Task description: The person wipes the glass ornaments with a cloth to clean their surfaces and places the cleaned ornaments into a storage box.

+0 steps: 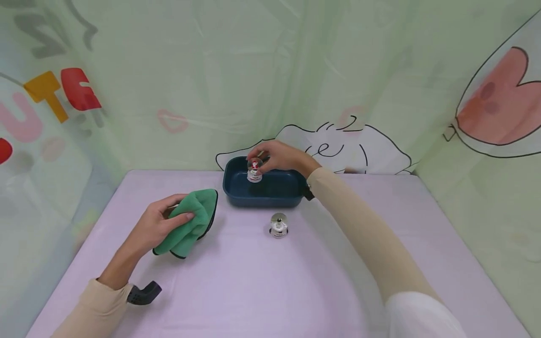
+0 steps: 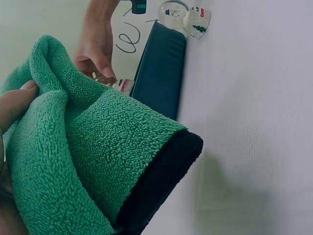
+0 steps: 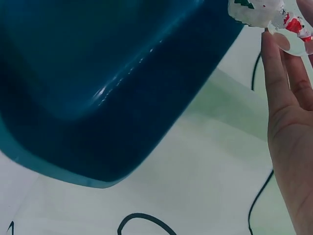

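The left hand (image 1: 157,224) grips a green cloth (image 1: 197,209), the right hand (image 1: 282,156) pinches a snow globe (image 1: 254,174)

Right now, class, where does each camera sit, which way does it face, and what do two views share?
Head: worn on the head, facing forward and down over the table; left hand, right hand and sleeves show.
Left wrist: on that wrist, facing past the green cloth to the blue tray; part of the left hand shows, the right hand beyond.
Right wrist: on that wrist, facing into the tray; the right hand shows, holding a snow globe.
Head and left wrist share the cloth, tray, hands and second snow globe.
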`<state>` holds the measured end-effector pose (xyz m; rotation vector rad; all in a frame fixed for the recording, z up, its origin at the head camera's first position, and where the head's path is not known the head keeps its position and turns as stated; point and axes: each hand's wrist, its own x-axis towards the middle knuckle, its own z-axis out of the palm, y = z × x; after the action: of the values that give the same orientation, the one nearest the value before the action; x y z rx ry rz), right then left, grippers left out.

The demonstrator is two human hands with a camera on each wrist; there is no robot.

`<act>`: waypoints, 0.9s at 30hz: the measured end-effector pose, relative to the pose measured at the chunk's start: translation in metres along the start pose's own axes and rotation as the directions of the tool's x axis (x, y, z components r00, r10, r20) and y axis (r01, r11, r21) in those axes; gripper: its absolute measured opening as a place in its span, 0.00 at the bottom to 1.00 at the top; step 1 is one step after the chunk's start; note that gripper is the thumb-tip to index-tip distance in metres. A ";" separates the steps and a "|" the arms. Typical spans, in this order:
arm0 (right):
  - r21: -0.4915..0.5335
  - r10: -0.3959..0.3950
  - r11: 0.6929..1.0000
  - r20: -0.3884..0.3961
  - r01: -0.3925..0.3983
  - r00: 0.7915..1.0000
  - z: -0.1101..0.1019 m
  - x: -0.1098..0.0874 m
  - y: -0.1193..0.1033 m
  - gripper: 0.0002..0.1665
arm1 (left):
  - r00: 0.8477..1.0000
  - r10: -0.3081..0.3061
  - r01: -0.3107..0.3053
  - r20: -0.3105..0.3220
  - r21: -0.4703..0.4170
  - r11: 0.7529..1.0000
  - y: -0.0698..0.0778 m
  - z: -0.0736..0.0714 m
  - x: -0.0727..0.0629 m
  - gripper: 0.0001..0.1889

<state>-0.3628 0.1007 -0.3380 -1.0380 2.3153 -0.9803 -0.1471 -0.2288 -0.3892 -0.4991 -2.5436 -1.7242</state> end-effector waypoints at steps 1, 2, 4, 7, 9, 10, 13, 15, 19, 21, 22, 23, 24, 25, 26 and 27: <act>-0.005 0.006 1.000 0.004 -0.006 1.000 0.000 0.002 0.001 0.30 | 1.000 0.000 0.000 -0.001 0.004 1.000 0.000 -0.001 -0.001 0.20; -0.006 0.011 1.000 0.008 -0.011 1.000 0.000 0.005 0.002 0.31 | 1.000 -0.001 0.001 -0.003 0.008 1.000 0.000 -0.003 -0.001 0.20; -0.007 0.021 1.000 0.016 -0.020 1.000 0.000 0.010 0.005 0.31 | 1.000 -0.001 0.001 -0.010 0.015 1.000 0.000 -0.005 -0.003 0.20; -0.043 0.020 0.999 0.027 -0.019 0.999 0.000 0.018 0.009 0.32 | 1.000 0.002 -0.002 -0.012 0.021 1.000 0.001 -0.008 -0.004 0.20; -0.058 0.023 0.998 0.043 -0.020 0.999 0.000 0.023 0.011 0.31 | 1.000 0.004 -0.003 -0.008 0.020 1.000 0.001 -0.009 -0.005 0.20; -0.065 0.025 0.998 0.051 -0.021 0.998 0.001 0.025 0.011 0.31 | 1.000 0.005 -0.005 -0.005 0.019 1.000 0.001 -0.010 -0.005 0.20; -0.090 0.038 0.995 0.074 -0.032 0.996 0.002 0.030 0.012 0.31 | 1.000 0.011 -0.011 -0.003 0.023 1.000 0.001 -0.010 -0.006 0.20; -0.111 0.053 0.993 0.085 -0.043 0.995 0.003 0.032 0.012 0.30 | 1.000 0.015 -0.015 -0.002 0.024 1.000 0.001 -0.010 -0.006 0.20; -0.164 0.073 0.985 0.089 -0.058 0.993 0.006 0.034 0.012 0.29 | 1.000 0.015 -0.015 0.001 0.032 0.999 0.001 -0.011 -0.008 0.20; -0.179 0.081 0.982 0.084 -0.065 0.993 0.009 0.033 0.011 0.28 | 1.000 0.010 -0.010 0.003 0.032 0.999 0.001 -0.012 -0.009 0.20; -0.187 0.085 0.980 0.082 -0.069 0.993 0.010 0.034 0.011 0.28 | 1.000 0.009 -0.009 0.003 0.034 0.999 0.001 -0.012 -0.010 0.20; -0.197 0.092 0.978 0.079 -0.075 0.993 0.011 0.034 0.012 0.27 | 1.000 0.009 -0.009 0.002 0.035 0.999 0.000 -0.012 -0.011 0.20; -0.208 0.102 0.974 0.077 -0.084 0.992 0.012 0.034 0.012 0.27 | 1.000 0.011 -0.011 0.001 0.032 0.999 0.000 -0.012 -0.011 0.20; -0.224 0.109 0.971 0.077 -0.089 0.991 0.013 0.035 0.011 0.26 | 1.000 0.012 -0.012 0.002 0.025 1.000 0.000 -0.012 -0.012 0.20; -0.234 0.117 0.968 0.081 -0.095 0.990 0.014 0.036 0.011 0.26 | 1.000 0.014 -0.014 0.002 0.021 1.000 -0.001 -0.012 -0.012 0.20; -0.250 0.121 0.963 0.084 -0.096 0.989 0.015 0.038 0.012 0.26 | 1.000 0.018 -0.018 0.003 0.015 1.000 -0.001 -0.012 -0.012 0.20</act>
<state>-0.3831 0.0711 -0.3603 -1.0143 2.4248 -0.5969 -0.1380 -0.2428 -0.3878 -0.5215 -2.5439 -1.6988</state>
